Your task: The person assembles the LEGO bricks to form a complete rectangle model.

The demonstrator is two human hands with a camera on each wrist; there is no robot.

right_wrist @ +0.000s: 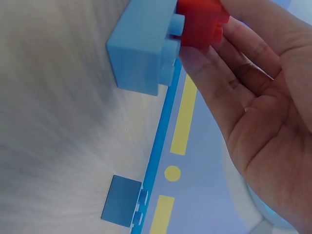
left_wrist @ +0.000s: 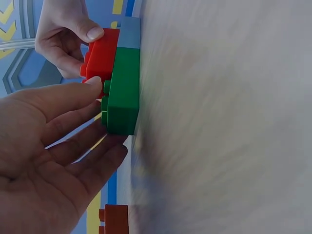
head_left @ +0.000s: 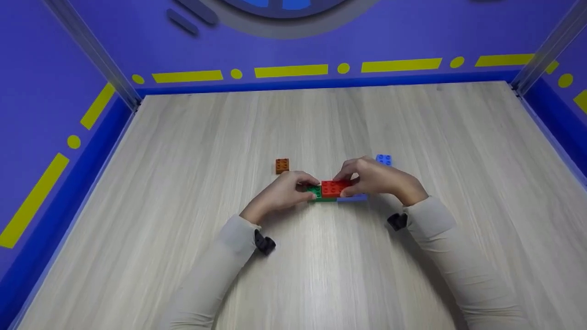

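A red brick (head_left: 331, 189) lies across the tops of a green brick (left_wrist: 123, 92) and a light blue brick (right_wrist: 139, 46), which stand end to end on the table. My left hand (head_left: 285, 191) holds the green brick at its left end, thumb in front and fingers behind; in the left wrist view the thumb tip is right by the studs and the red brick. With thumb and fingers, my right hand (head_left: 378, 176) pinches the red brick from the right. Several studs of the blue brick show uncovered in the right wrist view.
An orange-brown brick (head_left: 282, 166) sits behind the left hand, and another blue brick (head_left: 384, 159) behind the right hand. Blue panels with yellow marks (head_left: 291, 70) wall the wooden table (head_left: 321, 123) at the back and sides.
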